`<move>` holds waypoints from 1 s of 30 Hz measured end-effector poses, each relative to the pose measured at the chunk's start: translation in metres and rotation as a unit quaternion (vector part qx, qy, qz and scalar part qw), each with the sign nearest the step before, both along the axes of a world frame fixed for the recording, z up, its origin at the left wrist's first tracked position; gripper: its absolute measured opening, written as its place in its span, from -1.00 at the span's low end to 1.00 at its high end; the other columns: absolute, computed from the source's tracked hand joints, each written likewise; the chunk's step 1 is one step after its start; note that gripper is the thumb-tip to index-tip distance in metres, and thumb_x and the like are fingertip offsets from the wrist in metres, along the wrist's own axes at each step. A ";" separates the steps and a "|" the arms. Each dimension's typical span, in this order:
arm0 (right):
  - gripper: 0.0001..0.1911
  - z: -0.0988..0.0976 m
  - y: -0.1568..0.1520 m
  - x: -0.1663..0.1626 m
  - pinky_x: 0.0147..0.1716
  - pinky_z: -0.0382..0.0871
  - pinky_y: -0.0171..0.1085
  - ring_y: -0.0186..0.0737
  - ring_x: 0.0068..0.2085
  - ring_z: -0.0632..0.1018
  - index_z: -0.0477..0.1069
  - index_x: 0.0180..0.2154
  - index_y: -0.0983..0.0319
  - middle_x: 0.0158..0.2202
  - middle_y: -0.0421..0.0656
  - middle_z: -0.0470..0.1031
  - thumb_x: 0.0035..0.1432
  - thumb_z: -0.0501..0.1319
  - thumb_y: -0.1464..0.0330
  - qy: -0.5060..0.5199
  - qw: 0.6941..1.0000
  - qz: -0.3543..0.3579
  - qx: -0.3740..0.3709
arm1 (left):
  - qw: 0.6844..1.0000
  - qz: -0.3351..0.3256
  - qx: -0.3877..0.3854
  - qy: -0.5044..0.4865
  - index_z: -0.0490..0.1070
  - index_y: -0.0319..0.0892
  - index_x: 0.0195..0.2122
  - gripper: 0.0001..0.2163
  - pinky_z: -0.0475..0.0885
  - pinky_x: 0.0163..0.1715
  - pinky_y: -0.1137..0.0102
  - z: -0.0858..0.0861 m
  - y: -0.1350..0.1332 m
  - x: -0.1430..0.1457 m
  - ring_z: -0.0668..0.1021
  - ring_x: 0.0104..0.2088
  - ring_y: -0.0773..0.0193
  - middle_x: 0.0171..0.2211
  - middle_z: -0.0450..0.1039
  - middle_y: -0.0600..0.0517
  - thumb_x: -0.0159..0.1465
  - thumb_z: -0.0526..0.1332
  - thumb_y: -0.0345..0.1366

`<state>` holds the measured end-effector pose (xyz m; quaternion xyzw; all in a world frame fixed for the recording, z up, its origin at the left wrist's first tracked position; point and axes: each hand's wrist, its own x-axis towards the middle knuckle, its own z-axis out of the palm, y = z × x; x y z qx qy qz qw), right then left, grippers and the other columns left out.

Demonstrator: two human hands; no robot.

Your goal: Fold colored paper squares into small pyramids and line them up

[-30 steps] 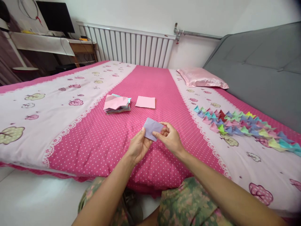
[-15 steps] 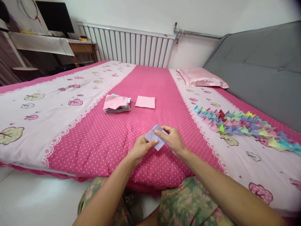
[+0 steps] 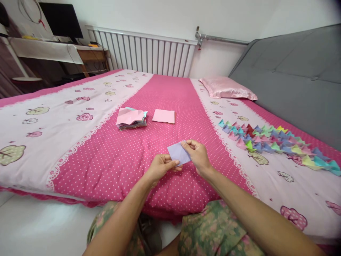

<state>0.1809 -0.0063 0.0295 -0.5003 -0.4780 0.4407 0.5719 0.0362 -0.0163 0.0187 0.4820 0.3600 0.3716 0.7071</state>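
Note:
A small folded square of lilac origami paper (image 3: 178,153) is held above the pink dotted bedspread between both hands. My left hand (image 3: 161,166) pinches its lower left edge, thumb on top and fingers underneath. My right hand (image 3: 197,156) grips the upper right corner between thumb and fingers. Farther up the bed lie a flat stack of pink paper squares (image 3: 163,116) and, left of it, a looser pile of coloured folded papers (image 3: 131,118) topped with pink.
Rows of small coloured folded-paper shapes (image 3: 274,138) stand on the bed at the right. A pink pillow (image 3: 227,88) lies by the grey headboard (image 3: 293,74). Beyond the bed are a white radiator (image 3: 144,49) and a desk with a monitor (image 3: 61,21).
The lilac paper has turned from a diamond position to a flatter tilt. My right hand has shifted to its upper right corner, and my left fingers now extend beneath it.

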 end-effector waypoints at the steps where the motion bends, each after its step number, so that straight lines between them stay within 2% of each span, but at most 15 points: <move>1: -0.68 -0.001 0.001 0.001 -0.65 0.17 -0.42 -0.41 -0.62 0.32 0.36 -0.49 0.29 -0.61 -0.24 0.35 -0.09 0.21 0.13 -0.002 1.000 -0.003 -0.002 | 1.000 -0.004 -0.003 0.011 0.49 -0.34 -0.45 -0.80 0.39 -0.43 0.49 0.000 0.000 -0.001 0.53 -0.52 0.33 -0.50 0.53 -0.10 -0.05 0.32 -0.29; 5: -0.68 -0.002 0.004 0.005 -0.67 0.11 -0.43 -0.44 -0.63 0.27 0.34 -0.53 0.29 -0.64 -0.28 0.30 -0.09 0.21 0.13 0.003 1.000 -0.027 -0.007 | 0.999 -0.025 -0.006 0.036 0.47 -0.32 -0.51 -0.82 0.41 -0.43 0.45 -0.001 0.000 -0.007 0.55 -0.51 0.29 -0.53 0.53 -0.10 -0.07 0.33 -0.28; 8: -0.68 -0.002 0.006 0.010 -0.66 0.13 -0.43 -0.44 -0.63 0.28 0.33 -0.53 0.28 -0.64 -0.29 0.31 -0.13 0.23 0.14 0.021 0.998 -0.046 -0.031 | 0.998 -0.030 0.019 0.047 0.48 -0.32 -0.47 -0.81 0.43 -0.41 0.42 -0.002 0.002 -0.013 0.55 -0.50 0.28 -0.52 0.53 -0.09 -0.06 0.32 -0.27; 11: -0.68 0.000 0.007 0.013 -0.62 0.19 -0.41 -0.43 -0.61 0.33 0.34 -0.54 0.29 -0.63 -0.28 0.34 -0.17 0.25 0.15 0.034 0.996 -0.048 -0.073 | 0.992 0.049 0.080 0.089 0.47 -0.31 -0.33 -0.72 0.44 -0.40 0.40 -0.003 0.008 -0.016 0.54 -0.47 0.27 -0.47 0.53 -0.09 -0.06 0.32 -0.27; 13: -0.69 0.000 0.006 0.013 -0.62 0.21 -0.41 -0.42 -0.61 0.34 0.34 -0.54 0.29 -0.63 -0.28 0.35 -0.18 0.26 0.16 0.035 0.994 -0.038 -0.098 | 0.980 0.115 0.123 0.103 0.42 -0.29 -0.20 -0.63 0.44 -0.36 0.37 -0.003 0.011 -0.017 0.54 -0.39 0.25 -0.33 0.52 -0.12 -0.06 0.32 -0.27; 15: -0.70 0.001 0.005 0.011 -0.63 0.20 -0.41 -0.42 -0.62 0.34 0.35 -0.55 0.29 -0.64 -0.28 0.35 -0.18 0.27 0.17 0.035 0.993 -0.022 -0.114 | 0.973 0.140 0.156 0.096 0.37 -0.27 -0.11 -0.56 0.44 -0.31 0.34 -0.002 0.012 -0.016 0.53 -0.32 0.23 -0.19 0.46 -0.15 -0.05 0.31 -0.29; 19: -0.72 0.000 0.002 0.007 -0.64 0.17 -0.43 -0.44 -0.63 0.33 0.35 -0.56 0.30 -0.66 -0.28 0.33 -0.15 0.26 0.20 0.020 0.992 0.005 -0.122 | 0.972 0.108 0.189 0.090 0.36 -0.26 -0.09 -0.61 0.44 -0.28 0.31 -0.001 0.009 -0.012 0.51 -0.23 0.16 -0.17 0.45 -0.16 0.00 0.23 -0.39; 24: -0.73 -0.002 0.003 0.003 -0.64 0.16 -0.42 -0.42 -0.63 0.34 0.36 -0.55 0.30 -0.65 -0.26 0.35 -0.15 0.25 0.20 0.017 0.991 0.018 -0.129 | 0.963 0.092 0.231 0.100 0.45 -0.24 -0.20 -0.66 0.40 -0.15 0.26 -0.002 0.008 -0.010 0.47 -0.11 0.12 0.01 0.31 -0.17 -0.04 0.16 -0.53; 30: -0.73 -0.007 0.004 0.005 -0.64 0.15 -0.42 -0.43 -0.62 0.34 0.36 -0.54 0.29 -0.64 -0.26 0.34 -0.13 0.25 0.19 0.016 0.992 0.025 -0.124 | 0.976 0.064 0.197 0.068 0.43 -0.24 -0.15 -0.61 0.36 -0.09 0.22 -0.004 0.008 -0.009 0.44 -0.06 0.08 0.03 0.30 -0.17 -0.05 0.14 -0.56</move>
